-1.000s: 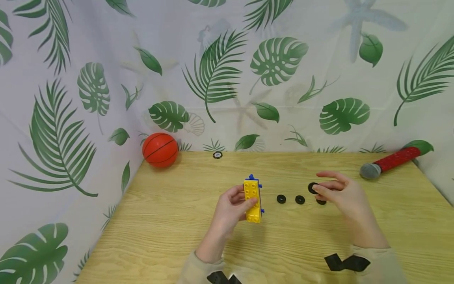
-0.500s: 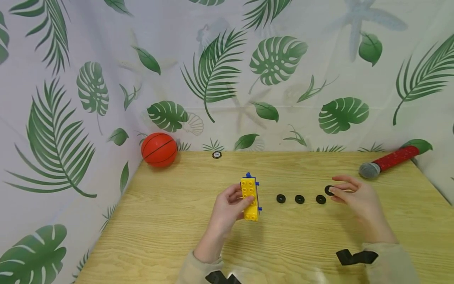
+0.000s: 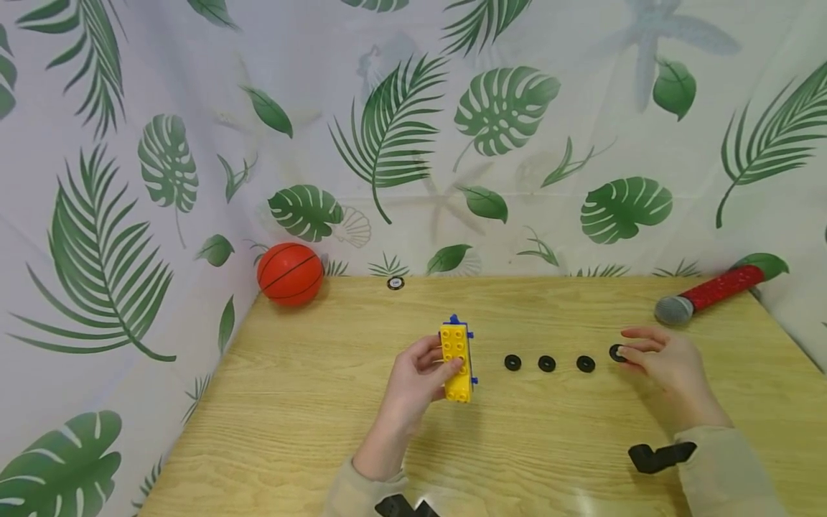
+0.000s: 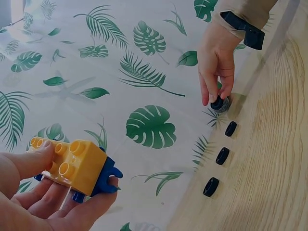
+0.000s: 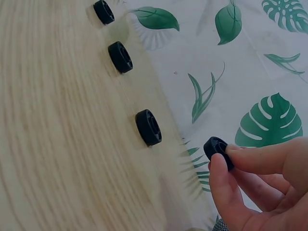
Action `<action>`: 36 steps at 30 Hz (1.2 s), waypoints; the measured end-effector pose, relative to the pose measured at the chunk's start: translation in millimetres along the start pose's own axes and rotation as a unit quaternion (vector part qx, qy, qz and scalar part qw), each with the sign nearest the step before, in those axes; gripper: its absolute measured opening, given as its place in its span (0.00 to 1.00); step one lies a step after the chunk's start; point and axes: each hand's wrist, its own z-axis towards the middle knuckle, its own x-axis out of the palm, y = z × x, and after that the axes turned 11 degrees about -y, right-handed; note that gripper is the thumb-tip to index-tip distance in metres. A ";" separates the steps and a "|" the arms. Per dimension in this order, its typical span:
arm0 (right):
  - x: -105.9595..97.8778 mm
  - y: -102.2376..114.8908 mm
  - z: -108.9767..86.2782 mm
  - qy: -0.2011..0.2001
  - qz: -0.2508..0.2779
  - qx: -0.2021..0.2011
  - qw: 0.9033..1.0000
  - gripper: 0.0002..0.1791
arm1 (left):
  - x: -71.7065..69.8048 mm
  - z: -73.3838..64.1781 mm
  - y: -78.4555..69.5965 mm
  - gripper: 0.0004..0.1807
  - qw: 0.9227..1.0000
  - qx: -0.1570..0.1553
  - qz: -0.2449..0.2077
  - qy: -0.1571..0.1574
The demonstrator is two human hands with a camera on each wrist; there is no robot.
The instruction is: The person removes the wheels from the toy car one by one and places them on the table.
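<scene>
My left hand [image 3: 418, 373] grips a yellow studded toy block [image 3: 456, 359] on a blue wheel base [image 4: 107, 179], thumb across the studs. Blue axle stubs stick out at its side, and a blue hook shows at one end. Between thumb and fingertips, my right hand [image 3: 668, 362] pinches a small black toy wheel [image 5: 215, 150]. Three more black wheels lie flat in a row between the hands: one near the block [image 3: 512, 362], a middle wheel [image 3: 546, 364], and a wheel closest to the right hand [image 3: 586, 364].
An orange-red toy basketball [image 3: 291, 274] sits at the table's back left corner. A poker chip [image 3: 396, 283] lies by the back edge. At the back right rests a red microphone [image 3: 711, 293]. A leaf-print cloth [image 3: 413, 165] hangs behind the wooden table [image 3: 271, 431].
My right hand has carried its wheel rightward and slightly lower, past the end of the row, uncovering the third wheel. My left hand and the block have stayed almost in place.
</scene>
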 end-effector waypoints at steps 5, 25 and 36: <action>-1.6 -12.0 5.1 0.013 0.009 0.025 1.000 0.16 | -0.2 -0.2 1.2 0.22 1.000 -0.006 0.005 -0.008; -0.5 -30.4 9.4 -0.032 -0.078 0.026 0.996 0.25 | 0.2 0.2 4.0 0.23 1.000 -0.014 -0.002 -0.015; -0.3 -30.4 10.4 -0.054 -0.164 -0.012 0.985 0.23 | 0.0 2.2 2.6 0.23 1.000 -0.017 0.002 -0.013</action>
